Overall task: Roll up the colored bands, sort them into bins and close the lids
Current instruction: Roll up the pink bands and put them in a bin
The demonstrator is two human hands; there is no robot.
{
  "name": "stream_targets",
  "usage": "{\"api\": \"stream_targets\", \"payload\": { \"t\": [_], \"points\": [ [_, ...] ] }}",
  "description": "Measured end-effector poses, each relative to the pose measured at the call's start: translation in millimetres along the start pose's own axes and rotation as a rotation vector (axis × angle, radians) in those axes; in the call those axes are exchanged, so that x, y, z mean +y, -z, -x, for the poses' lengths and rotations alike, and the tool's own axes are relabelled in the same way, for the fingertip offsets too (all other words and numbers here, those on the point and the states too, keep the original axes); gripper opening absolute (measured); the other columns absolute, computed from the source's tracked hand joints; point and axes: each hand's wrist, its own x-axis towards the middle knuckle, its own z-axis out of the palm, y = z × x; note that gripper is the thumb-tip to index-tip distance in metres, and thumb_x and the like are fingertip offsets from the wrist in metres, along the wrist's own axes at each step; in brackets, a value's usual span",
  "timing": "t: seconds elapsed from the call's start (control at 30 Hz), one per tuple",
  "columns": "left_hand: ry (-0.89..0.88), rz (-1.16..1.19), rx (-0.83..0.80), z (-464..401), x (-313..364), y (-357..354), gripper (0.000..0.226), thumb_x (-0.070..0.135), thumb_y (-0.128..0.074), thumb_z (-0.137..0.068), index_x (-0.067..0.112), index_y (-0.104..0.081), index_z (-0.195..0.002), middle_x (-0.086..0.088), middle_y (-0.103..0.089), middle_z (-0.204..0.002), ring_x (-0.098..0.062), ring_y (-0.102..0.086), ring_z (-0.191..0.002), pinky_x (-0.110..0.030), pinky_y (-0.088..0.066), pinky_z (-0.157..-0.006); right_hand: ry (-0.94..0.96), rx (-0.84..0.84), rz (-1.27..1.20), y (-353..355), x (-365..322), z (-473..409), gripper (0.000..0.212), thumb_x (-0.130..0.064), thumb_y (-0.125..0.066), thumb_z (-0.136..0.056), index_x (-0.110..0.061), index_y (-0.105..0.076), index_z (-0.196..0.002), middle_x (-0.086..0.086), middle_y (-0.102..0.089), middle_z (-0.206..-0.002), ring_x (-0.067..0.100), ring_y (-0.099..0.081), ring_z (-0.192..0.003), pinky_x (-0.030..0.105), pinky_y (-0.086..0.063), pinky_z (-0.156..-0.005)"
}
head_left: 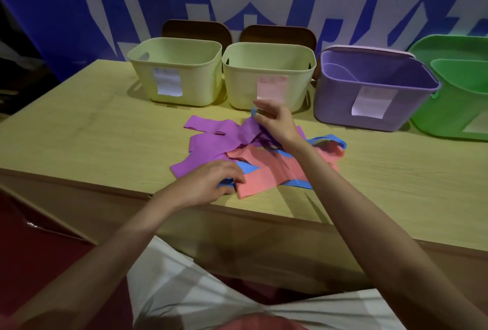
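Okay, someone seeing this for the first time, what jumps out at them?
Probably the tangled heap of purple, pink and blue bands at mid-table, with the right hand pinching a blue end and the left hand on its near edge. Behind it stand four open bins: two pale yellow, one purple, one green.

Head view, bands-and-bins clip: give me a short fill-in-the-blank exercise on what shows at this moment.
1. The right hand pinches the end of a ____ band above the pile of bands.
2. The left hand rests on the pile's ____ edge.
3. The purple bin stands between a pale yellow bin and a ____ bin.
4. Every bin in view has its lid ____.

Missing words: blue; near; green; off
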Motion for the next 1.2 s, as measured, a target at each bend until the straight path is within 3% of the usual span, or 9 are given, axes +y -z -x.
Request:
{"api": "stream_targets", "payload": {
  "t": [0.13, 0.33, 0.47, 0.57, 0.73, 0.87, 0.93, 1.07, 1.2],
  "points": [
    [-0.069, -0.042, 0.064, -1, 0, -7, 0.024, 0.022, -0.071, -0.085, 0.018, -0.072, -0.109, 0.003, -0.061, -0.117, -0.011, -0.051, -0.112, -0.011, -0.031, -0.093, 0.134, -0.07, 0.142, 15, -4, 40, 0.029, 0.007, -0.058, -0.084, -0.002, -0.068, -0.109, 0.003, -0.067, -0.11, 0.012, -0.063, -0.104, 0.021, -0.051, -0.089],
    [-0.138, 0.045, 0.274, -10, 3, -16, 0.02, 0.029, -0.063, -0.09, 0.011, -0.069, -0.095, 0.002, -0.063, -0.102, -0.014, -0.057, -0.099, -0.023, -0.043, -0.085, 0.063, -0.245, 0.252, 48, 5, 110, 0.016, -0.013, -0.06, -0.093, -0.012, -0.069, -0.106, -0.005, -0.07, -0.103, 0.006, -0.066, -0.096, 0.023, -0.052, -0.085],
    [0.002, 0.296, 0.435, -30, 21, -6, 0.006, 0.011, -0.059, -0.094, 0.011, -0.064, -0.096, 0.003, -0.063, -0.089, -0.004, -0.057, -0.083, -0.015, -0.043, -0.074, 0.002, -0.162, 0.177, 66, 1, 132, 0.037, -0.043, -0.042, -0.1, -0.022, -0.062, -0.122, -0.012, -0.065, -0.118, -0.004, -0.057, -0.109, 0.009, -0.039, -0.088],
    [0.049, 0.483, 0.542, -48, 35, 8, 0.008, 0.006, -0.056, -0.095, 0.007, -0.063, -0.095, 0.001, -0.063, -0.083, 0.0, -0.057, -0.077, -0.018, -0.045, -0.073, -0.01, -0.149, 0.145, 74, 5, 126, 0.047, -0.05, -0.056, -0.09, -0.023, -0.056, -0.128, -0.011, -0.063, -0.122, 0.0, -0.056, -0.113, 0.013, -0.041, -0.094],
    [0.135, 0.848, 0.622, -68, 54, 26, 0.016, 0.002, -0.05, -0.097, 0.012, -0.06, -0.09, 0.004, -0.06, -0.074, 0.003, -0.055, -0.067, -0.014, -0.045, -0.067, 0.115, -0.053, 0.421, 80, 13, 104, 0.042, -0.009, -0.073, -0.079, -0.007, -0.057, -0.118, -0.005, -0.062, -0.1, -0.002, -0.053, -0.087, 0.002, -0.037, -0.077],
    [0.152, 1.418, 0.523, -75, 62, 42, 0.02, 0.001, -0.038, -0.101, 0.004, -0.058, -0.103, -0.009, -0.063, -0.091, -0.009, -0.062, -0.08, -0.021, -0.052, -0.074, 0.064, 0.022, 0.555, 91, 11, 85, 0.005, -0.007, -0.067, -0.082, -0.009, -0.065, -0.086, -0.006, -0.059, -0.07, 0.009, -0.052, -0.069, 0.023, -0.032, -0.062],
    [0.149, 1.657, 0.536, -76, 61, 52, 0.021, 0.0, -0.036, -0.1, 0.0, -0.056, -0.106, -0.013, -0.063, -0.096, -0.015, -0.062, -0.089, -0.024, -0.054, -0.08, 0.032, 0.024, 0.503, 100, 9, 79, 0.009, -0.007, -0.067, -0.083, -0.009, -0.067, -0.075, -0.007, -0.059, -0.062, 0.005, -0.049, -0.063, 0.029, -0.036, -0.061],
    [0.179, 1.716, 0.642, -80, 49, 65, 0.019, 0.005, -0.039, -0.101, -0.002, -0.056, -0.102, -0.015, -0.059, -0.096, -0.018, -0.057, -0.093, -0.028, -0.051, -0.086, -0.001, -0.021, 0.288, 115, -5, 82, 0.012, -0.002, -0.064, -0.085, -0.008, -0.074, -0.083, -0.021, -0.065, -0.062, -0.006, -0.055, -0.06, 0.029, -0.05, -0.063],
    [0.199, 1.67, 0.665, -76, 37, 70, 0.017, 0.006, -0.04, -0.101, 0.0, -0.056, -0.097, -0.011, -0.061, -0.088, -0.014, -0.06, -0.084, -0.027, -0.049, -0.083, 0.001, -0.07, 0.22, 122, -13, 85, 0.014, -0.002, -0.065, -0.087, -0.011, -0.073, -0.081, -0.021, -0.063, -0.058, -0.007, -0.05, -0.054, 0.012, -0.04, -0.054]
  ]
}}
